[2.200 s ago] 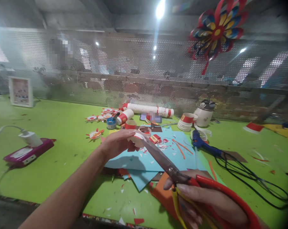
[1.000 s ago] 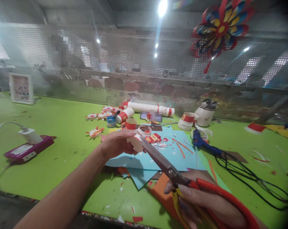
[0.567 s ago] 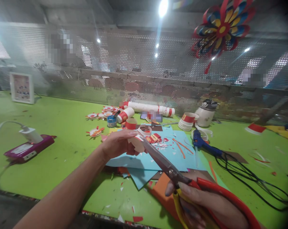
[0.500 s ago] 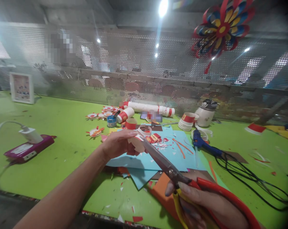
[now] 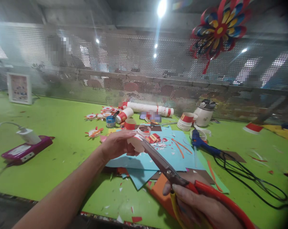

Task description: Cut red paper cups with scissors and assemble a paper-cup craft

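Observation:
My left hand point(image 5: 117, 143) pinches a small white paper piece point(image 5: 136, 143) near the middle of the view. In my right hand point(image 5: 194, 198) are large scissors point(image 5: 168, 170) with red and yellow handles. The blades point up and to the left, and their tips touch or overlap the edge of the paper piece. The blades look nearly closed. Beneath both lie light blue paper sheets point(image 5: 144, 161) with red and white scraps on them. An orange sheet point(image 5: 162, 194) lies below the scissors.
A blue glue gun point(image 5: 198, 140) with a black cord lies to the right. Behind stand paper cups point(image 5: 185, 121), a blue jar point(image 5: 110, 121), a long white tube point(image 5: 144, 108) and a white flask point(image 5: 204, 113). At left are a purple power strip point(image 5: 26, 149) and picture frame point(image 5: 19, 88).
The whole view has shifted slightly, with things sitting a little further left. The scissors' handles and my right hand are slightly further left; both holds are kept.

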The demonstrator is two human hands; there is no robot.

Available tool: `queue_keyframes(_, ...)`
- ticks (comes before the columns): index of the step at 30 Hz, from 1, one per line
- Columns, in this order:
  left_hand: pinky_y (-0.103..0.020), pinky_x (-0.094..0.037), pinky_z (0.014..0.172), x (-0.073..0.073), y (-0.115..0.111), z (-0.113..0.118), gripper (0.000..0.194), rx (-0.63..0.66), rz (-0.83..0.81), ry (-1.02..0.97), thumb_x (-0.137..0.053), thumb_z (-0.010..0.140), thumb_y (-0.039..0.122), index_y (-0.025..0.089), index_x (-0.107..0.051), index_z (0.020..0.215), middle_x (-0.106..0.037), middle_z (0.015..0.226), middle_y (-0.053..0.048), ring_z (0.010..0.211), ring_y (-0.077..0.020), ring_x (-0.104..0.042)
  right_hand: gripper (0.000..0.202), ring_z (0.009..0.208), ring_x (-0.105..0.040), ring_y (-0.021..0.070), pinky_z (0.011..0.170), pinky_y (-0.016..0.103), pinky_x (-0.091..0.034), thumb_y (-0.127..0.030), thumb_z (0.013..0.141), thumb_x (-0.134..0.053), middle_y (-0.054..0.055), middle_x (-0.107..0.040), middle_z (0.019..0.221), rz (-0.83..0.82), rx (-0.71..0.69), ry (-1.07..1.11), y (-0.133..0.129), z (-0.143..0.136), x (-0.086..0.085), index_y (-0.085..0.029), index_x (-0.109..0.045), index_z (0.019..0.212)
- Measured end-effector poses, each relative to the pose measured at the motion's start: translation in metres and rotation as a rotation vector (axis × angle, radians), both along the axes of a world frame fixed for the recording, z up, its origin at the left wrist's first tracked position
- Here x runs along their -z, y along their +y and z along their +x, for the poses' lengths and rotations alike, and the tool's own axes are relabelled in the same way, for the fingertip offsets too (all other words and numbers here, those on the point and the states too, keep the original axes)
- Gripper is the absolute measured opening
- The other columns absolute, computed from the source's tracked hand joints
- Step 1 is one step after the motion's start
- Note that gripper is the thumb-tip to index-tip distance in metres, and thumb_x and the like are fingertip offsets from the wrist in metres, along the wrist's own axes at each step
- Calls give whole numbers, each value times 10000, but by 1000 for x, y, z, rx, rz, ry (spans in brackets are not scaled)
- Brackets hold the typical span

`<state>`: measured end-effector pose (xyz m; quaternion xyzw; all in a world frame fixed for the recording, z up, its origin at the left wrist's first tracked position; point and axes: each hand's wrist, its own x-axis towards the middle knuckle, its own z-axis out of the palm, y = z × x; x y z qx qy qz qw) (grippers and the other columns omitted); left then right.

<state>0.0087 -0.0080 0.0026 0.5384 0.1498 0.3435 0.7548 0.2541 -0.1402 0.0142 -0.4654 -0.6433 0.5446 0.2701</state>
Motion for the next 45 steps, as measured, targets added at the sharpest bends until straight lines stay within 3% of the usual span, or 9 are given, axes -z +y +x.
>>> queue_keyframes(6,-229,-299,437,-1,0,-1,367,-7,-3,-3,-606,784,373,26,-686,872,-637,637,-120,501,-148,-555,374,445,-480,127,401,226,-424,-510,906,-495,-13,-510,495,160,30,-60,-1,4,1,-224,-735,925)
queue_keyframes(13,-224,-317,436,2,2,-2,349,-17,-26,-2,-625,774,373,44,-687,871,-642,633,-108,518,-158,-575,358,659,-607,166,558,255,-533,-465,934,-452,40,-652,746,212,-5,-224,1,9,4,-220,-711,915)
queue_keyframes(17,-221,-316,437,1,4,-4,370,6,-21,37,-613,783,394,41,-683,867,-643,649,-107,533,-154,-577,334,779,-642,192,620,260,-557,-483,908,-498,43,-680,835,269,62,-223,1,10,4,-233,-712,849)
queue_keyframes(22,-239,-340,460,1,4,-2,360,-80,20,81,-635,780,390,46,-676,881,-649,676,-114,559,-161,-583,247,929,-649,273,772,357,-573,-467,848,-604,75,-705,919,295,142,-243,2,24,18,-287,-742,946)
queue_keyframes(26,-257,-372,496,1,5,-2,383,-120,80,92,-613,812,361,27,-684,983,-642,703,-117,600,-168,-581,311,1010,-633,306,836,425,-559,-483,800,-643,79,-705,1004,287,192,-232,2,37,25,-332,-720,1060)
queue_keyframes(32,-250,-394,520,-5,5,-7,396,-104,141,-11,-526,859,322,23,-683,1065,-666,830,-159,639,-164,-582,396,838,-676,283,750,381,-573,-556,821,-583,90,-707,819,137,158,-149,4,40,16,-265,-713,1055)
queue_keyframes(36,-275,-460,595,-10,2,-7,392,-76,198,-58,-561,843,304,68,-678,1135,-668,970,-174,776,-217,-623,375,702,-677,247,667,335,-567,-536,882,-507,85,-693,718,91,119,-122,3,41,14,-258,-718,1018)
queue_keyframes(41,-295,-488,701,-12,-2,-5,436,-92,282,-27,-690,757,228,149,-671,1186,-673,1092,-147,848,-220,-635,298,864,-672,268,721,330,-568,-448,838,-621,83,-723,950,410,162,-249,0,35,16,-271,-705,1062)
queue_keyframes(45,-319,-486,765,-13,-3,-5,487,-149,330,2,-718,722,210,162,-662,1203,-659,1138,-135,866,-215,-630,235,771,-658,221,684,301,-549,-345,889,-549,54,-711,859,667,115,-405,8,18,17,-229,-681,1045)
